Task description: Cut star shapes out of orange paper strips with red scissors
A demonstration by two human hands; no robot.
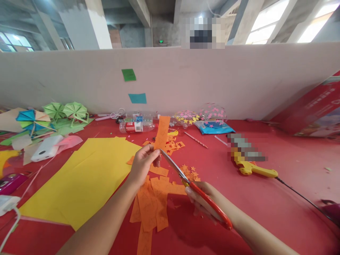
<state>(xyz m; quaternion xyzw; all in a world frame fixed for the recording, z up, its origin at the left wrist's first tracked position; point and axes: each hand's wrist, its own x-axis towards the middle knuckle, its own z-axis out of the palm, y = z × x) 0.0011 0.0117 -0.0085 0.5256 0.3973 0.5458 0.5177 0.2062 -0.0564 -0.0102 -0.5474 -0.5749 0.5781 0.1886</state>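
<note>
Pinched between the thumb and fingers of my left hand (146, 161) is an orange paper strip (162, 131), held upright above the table. My right hand (204, 198) grips a pair of red-handled scissors (208, 200); the blade tips touch or nearly touch the strip's lower end beside my left thumb. Below my hands lie several orange paper strips (150, 209) in an overlapping heap. A small pile of orange paper stars (190, 173) sits just beyond the scissors. Orange scraps with star-shaped holes (174, 144) lie behind the strip.
Yellow paper sheets (87, 177) cover the left of the red table (265, 219). A yellow glue gun (255, 170) with a cord lies right. Plastic bottles (136, 126), a blue packet (215, 127) and folded paper umbrellas (54, 111) line the white partition (172, 78).
</note>
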